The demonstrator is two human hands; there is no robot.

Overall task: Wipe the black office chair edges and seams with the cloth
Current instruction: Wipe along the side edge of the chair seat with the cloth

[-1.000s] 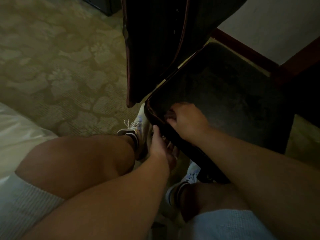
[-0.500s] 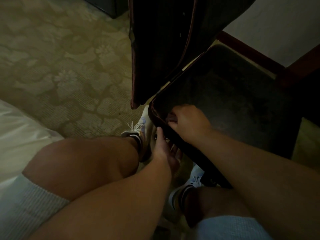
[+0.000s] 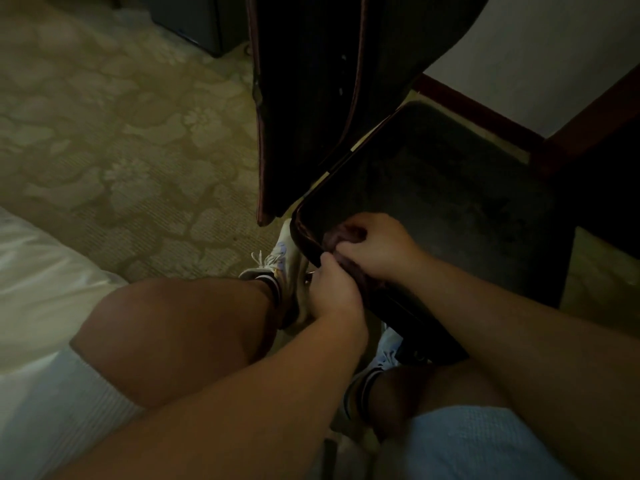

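right hand (image 3: 377,249) curled over dark cloth (image 3: 337,237), pressing it on near corner of black chair seat (image 3: 450,202). left hand (image 3: 330,291) grips seat edge, thumb on top. chair back (image 3: 311,98) upright behind. patterned carpet (image 3: 121,133) below.
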